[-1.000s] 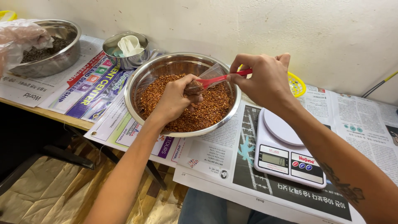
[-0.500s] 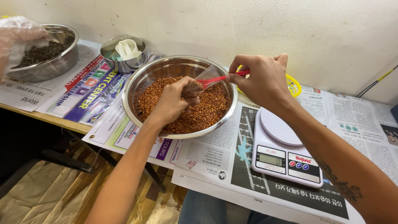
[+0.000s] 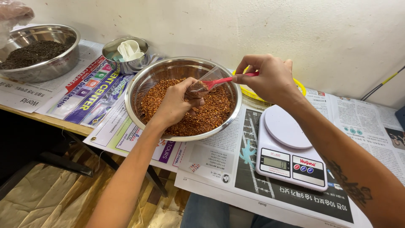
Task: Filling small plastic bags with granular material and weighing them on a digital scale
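A large steel bowl (image 3: 143,80) of red chilli flakes (image 3: 211,112) stands on newspaper. My left hand (image 3: 175,103) hovers over the flakes, gripping a small clear plastic bag (image 3: 206,81) partly filled with flakes. My right hand (image 3: 270,78) pinches the handle of a red plastic spoon (image 3: 219,81), whose tip rests in the bag's open mouth. A white digital kitchen scale (image 3: 291,147) sits just right of the bowl, under my right forearm.
A second steel bowl (image 3: 46,67) of dark flakes stands at far left, with another person's gloved hand (image 3: 14,12) above it. A small steel cup (image 3: 126,63) holds white scoops. A yellow basket (image 3: 253,90) lies behind my right hand. The table edge (image 3: 50,120) drops off on the near left.
My right hand has drawn slightly back and right with the spoon. The gloved hand at far left has lifted up off the dark bowl. The view has shifted a little.
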